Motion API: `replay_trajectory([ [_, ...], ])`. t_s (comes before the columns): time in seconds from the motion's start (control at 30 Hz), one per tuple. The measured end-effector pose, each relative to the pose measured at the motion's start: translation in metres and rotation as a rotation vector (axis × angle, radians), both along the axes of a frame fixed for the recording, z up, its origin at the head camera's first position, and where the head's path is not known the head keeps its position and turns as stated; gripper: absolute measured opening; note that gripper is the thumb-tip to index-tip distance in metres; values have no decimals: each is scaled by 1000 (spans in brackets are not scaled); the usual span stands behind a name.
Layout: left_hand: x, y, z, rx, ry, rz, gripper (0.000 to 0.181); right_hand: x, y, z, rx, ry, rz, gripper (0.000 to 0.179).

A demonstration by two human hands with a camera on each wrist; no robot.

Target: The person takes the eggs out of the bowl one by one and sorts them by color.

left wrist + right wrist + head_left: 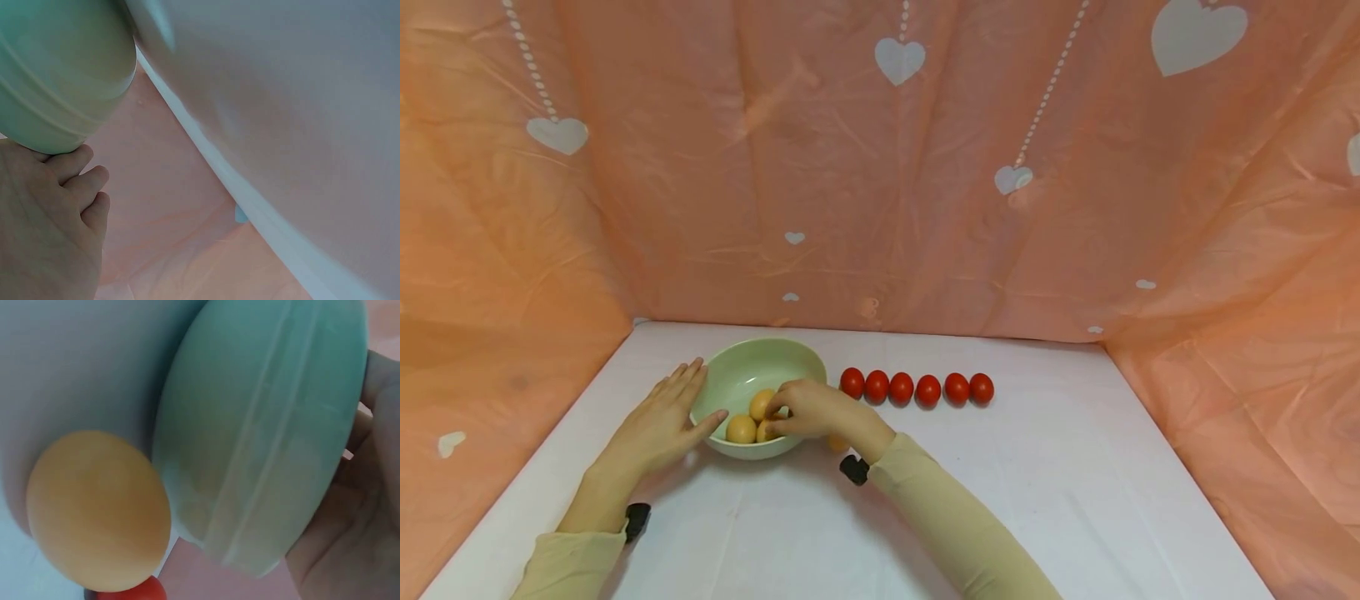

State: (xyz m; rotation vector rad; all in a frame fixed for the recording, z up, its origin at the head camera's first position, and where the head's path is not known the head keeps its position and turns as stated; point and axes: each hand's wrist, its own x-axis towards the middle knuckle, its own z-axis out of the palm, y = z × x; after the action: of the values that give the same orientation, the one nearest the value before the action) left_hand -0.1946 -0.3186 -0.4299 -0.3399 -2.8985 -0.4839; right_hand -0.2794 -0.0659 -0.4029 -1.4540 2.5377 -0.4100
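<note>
A pale green bowl (752,358) stands on the left part of the white table and holds several yellow-orange eggs (741,429) near its front side. My left hand (658,421) rests against the bowl's left side, fingers extended and thumb reaching over the rim. My right hand (812,408) reaches over the right rim, its curled fingertips on an egg (765,431) inside the bowl and partly covering it. One more egg (99,511) lies on the table just outside the bowl, mostly hidden beneath my right wrist in the head view.
Several smooth red tomatoes (901,388) form a row right of the bowl. Peach cloth (880,208) with white hearts encloses the table (1037,500) at the back and both sides. Black straps (854,469) are on the wrists.
</note>
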Motion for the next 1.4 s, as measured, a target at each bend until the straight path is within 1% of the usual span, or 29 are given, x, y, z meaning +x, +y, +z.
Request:
replay_trajectory([
  [0.2, -2, 0, 0, 1, 8, -4, 90, -3, -9, 1, 46, -26, -39, 36],
  [0.33, -2, 0, -1, -3, 13, -6, 90, -4, -13, 1, 50, -44, -62, 41],
  [0.57, -3, -1, -3, -8, 17, -9, 90, -6, -17, -3, 30, -44, -62, 35],
  [0.87, -3, -1, -3, -11, 17, -5, 89, -6, -18, -6, 11, -67, -87, 34],
  [1.17, -2, -1, -3, -11, 31, -9, 88, -4, -12, -2, -21, -16, -66, 35],
  [1.4, -1, 0, -2, -6, 27, -10, 88, 0, 4, 5, -112, 10, -63, 35],
])
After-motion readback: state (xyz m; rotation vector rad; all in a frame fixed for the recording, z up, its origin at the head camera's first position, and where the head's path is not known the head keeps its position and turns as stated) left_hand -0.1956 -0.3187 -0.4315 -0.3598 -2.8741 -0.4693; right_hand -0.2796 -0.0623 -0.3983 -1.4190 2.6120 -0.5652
